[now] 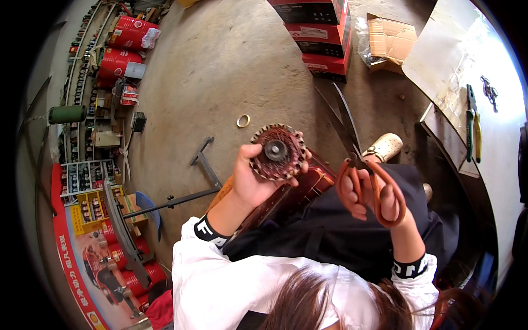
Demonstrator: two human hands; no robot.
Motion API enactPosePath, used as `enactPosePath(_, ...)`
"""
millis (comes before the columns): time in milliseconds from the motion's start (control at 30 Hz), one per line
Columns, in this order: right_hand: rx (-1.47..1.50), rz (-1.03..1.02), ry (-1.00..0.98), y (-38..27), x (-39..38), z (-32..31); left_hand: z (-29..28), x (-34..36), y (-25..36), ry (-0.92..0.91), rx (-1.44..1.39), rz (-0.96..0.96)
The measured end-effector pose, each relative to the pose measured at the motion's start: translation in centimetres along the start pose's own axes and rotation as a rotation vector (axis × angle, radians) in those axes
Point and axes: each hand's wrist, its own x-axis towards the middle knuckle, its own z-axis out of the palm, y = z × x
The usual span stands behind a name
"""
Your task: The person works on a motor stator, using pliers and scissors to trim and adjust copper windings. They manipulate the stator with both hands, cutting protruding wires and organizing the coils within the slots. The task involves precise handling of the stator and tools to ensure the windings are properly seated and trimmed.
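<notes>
— What's in the left hand point(250, 179)?

— A round motor winding core point(278, 152), reddish-brown coils around a grey hub, held up over the lap. The fingers are wrapped tight on its rim, thumb side toward the wearer

— And the right hand point(369, 192)?

— Fingers pushed through the orange loops of a big pair of scissors point(357, 157), clamped on the handles. The dark blades point up and away, slightly parted, just beside the core but not touching it

— Anything around them?

— Concrete floor point(231, 60), a small ring point(243, 120) lying on it, stacked red boxes point(322, 33) beyond, and green-handled pliers point(472, 129) on the pale table point(495, 66) to the right — well apart from both hands
</notes>
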Motion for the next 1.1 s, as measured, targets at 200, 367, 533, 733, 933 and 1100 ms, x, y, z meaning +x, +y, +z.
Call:
enactPosePath(200, -1.408, -0.194, 0.556, -2.3, -0.6, 1.3, -0.8, -0.1, 1.2, -0.012, -0.054, -0.005)
enactPosePath(367, -1.349, -0.114, 0.384, -1.1, -0.6, 0.7, -0.6, -0.2, 1.0, -0.023, 0.059, -0.053)
enactPosePath(533, -1.351, -0.134, 0.309, -1.0, -0.8, 0.2, -0.8, -0.4, 1.0, -0.023, 0.063, -0.101)
enactPosePath(733, -1.332, -0.138, 0.273, -0.8, -1.0, 0.0, -1.3, -0.6, 1.2, -0.082, 0.065, -0.151)
enactPosePath(933, -1.273, -0.19, 0.199, -0.3, -0.9, -0.4, -0.8, -0.5, 1.3, -0.095, 0.111, -0.165)
enactPosePath(1100, -1.33, -0.22, 0.251, 0.1, -0.6, 0.3, -0.9, -0.5, 1.0, -0.105, 0.197, -0.16)
